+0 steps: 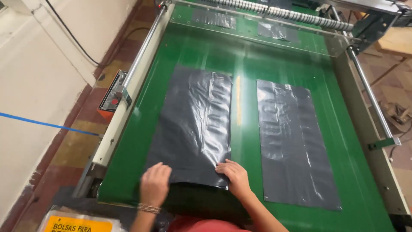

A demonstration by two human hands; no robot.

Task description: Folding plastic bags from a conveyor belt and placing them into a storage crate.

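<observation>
Two flat black plastic bags lie side by side on a green conveyor belt [244, 64]. My left hand [154, 182] presses on the near left corner of the left bag stack [193, 124], fingers curled over its lower edge. My right hand [234, 174] rests flat on the near right corner of the same stack, fingers together. The right bag [292, 141] lies untouched, about a hand's width to the right. A bracelet shows on my left wrist.
A clear guard and a ribbed roller [279, 13] cross the far end of the machine. Metal rails [137, 56] run along both sides. An orange control box [112, 101] sits on the left side. A yellow-labelled packet [77, 223] lies at the near left.
</observation>
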